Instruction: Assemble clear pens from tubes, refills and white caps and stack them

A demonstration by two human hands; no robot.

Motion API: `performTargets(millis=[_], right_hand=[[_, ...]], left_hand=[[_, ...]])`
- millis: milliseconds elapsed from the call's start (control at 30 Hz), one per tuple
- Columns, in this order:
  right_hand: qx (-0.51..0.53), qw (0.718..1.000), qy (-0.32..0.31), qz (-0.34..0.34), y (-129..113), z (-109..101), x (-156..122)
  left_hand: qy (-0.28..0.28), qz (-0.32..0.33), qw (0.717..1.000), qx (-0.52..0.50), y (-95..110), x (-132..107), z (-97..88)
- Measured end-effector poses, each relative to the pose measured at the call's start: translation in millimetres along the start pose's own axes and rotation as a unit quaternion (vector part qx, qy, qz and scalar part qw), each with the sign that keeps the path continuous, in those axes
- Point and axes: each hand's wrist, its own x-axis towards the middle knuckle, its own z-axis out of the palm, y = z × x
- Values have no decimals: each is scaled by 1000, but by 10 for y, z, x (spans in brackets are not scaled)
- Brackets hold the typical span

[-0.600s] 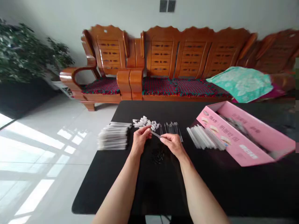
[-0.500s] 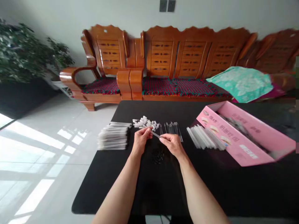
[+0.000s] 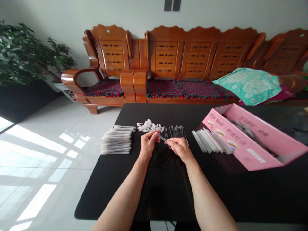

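Note:
Between my two hands is a slim, translucent white pen barrel (image 3: 162,138), slanting down to the right. My left hand (image 3: 147,143) pinches its upper left end, and my right hand (image 3: 179,148) grips the lower right end. The fingers hide both tips. Just behind my left hand lies a heap of white pen caps (image 3: 149,124). Dark pen refills (image 3: 177,131) lie in a row beyond my right hand. Small black plugs (image 3: 161,160) are scattered on the table below the hands.
A stack of white pens (image 3: 116,141) lies on the black table (image 3: 108,195) at left. At right, clear tubes (image 3: 209,140) lie against a pink box (image 3: 245,144) containing greyish things I cannot make out. A wooden bench (image 3: 166,57) stands behind the table.
Both hands have shifted slightly to the right with the pen barrel between them. The piles on the table look the same.

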Motion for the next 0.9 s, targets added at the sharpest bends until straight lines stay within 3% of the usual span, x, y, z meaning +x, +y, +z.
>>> performTargets(millis=[167,367,433,500,567,633,700,833,900], right_hand=[[78,996,-18,30,25,13,-2],[32,999,0,-9,-16,89,22],[16,1000,12,-22,-57,91,16],[10,999,33,-30,-91,71,7],[10,998,57,-38,-109,42,1],[13,996,73,-40,-113,21,2],[16,996,77,-38,-110,15,6],[15,997,70,-36,-107,30,12],[15,997,71,-36,-107,32,11]], left_hand=[[-6,-7,1000,-12,9,-12,17],[4,42,997,67,67,20,-50],[36,82,991,98,172,49,-144],[107,133,977,131,319,87,-313],[210,178,944,184,477,122,-557],[326,215,890,237,616,143,-839],[413,213,835,293,712,140,-1095],[518,179,735,399,756,93,-1361],[545,164,707,419,726,80,-1384]])
